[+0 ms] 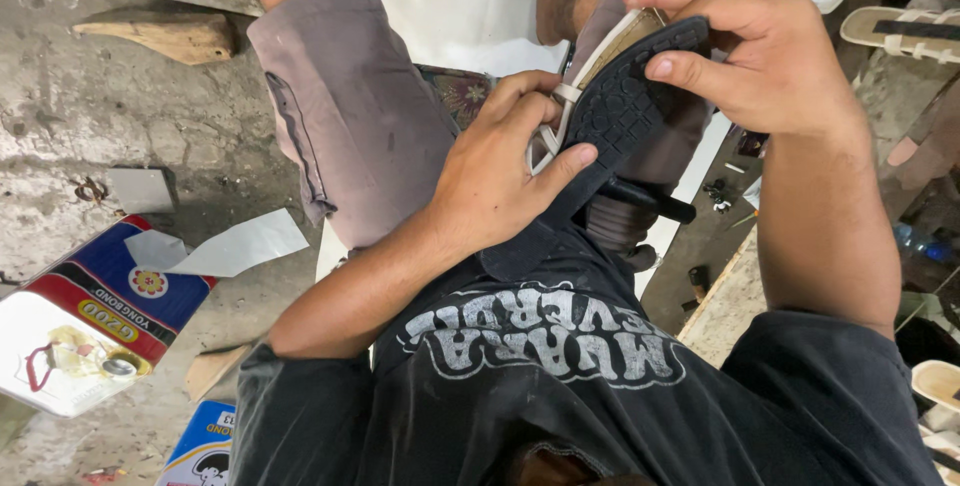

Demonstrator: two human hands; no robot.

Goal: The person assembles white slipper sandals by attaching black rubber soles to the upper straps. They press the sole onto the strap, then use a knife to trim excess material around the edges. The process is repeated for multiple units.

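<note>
A sandal (625,106) with a black patterned sole and pale straps rests upside down over my right thigh. My left hand (500,171) grips its near end, thumb pressed on the sole and fingers curled around the white straps. My right hand (760,51) holds the far end, fingers wrapped over the sole's edge. A black tool handle (650,201) sticks out below the sandal on my lap.
A flat glue tin (95,316) with a red and blue label lies on the concrete floor at the left, beside white paper scraps (240,244). A wooden wedge (170,36) sits at the far left. Finished pale sandals (905,31) lie at the upper right.
</note>
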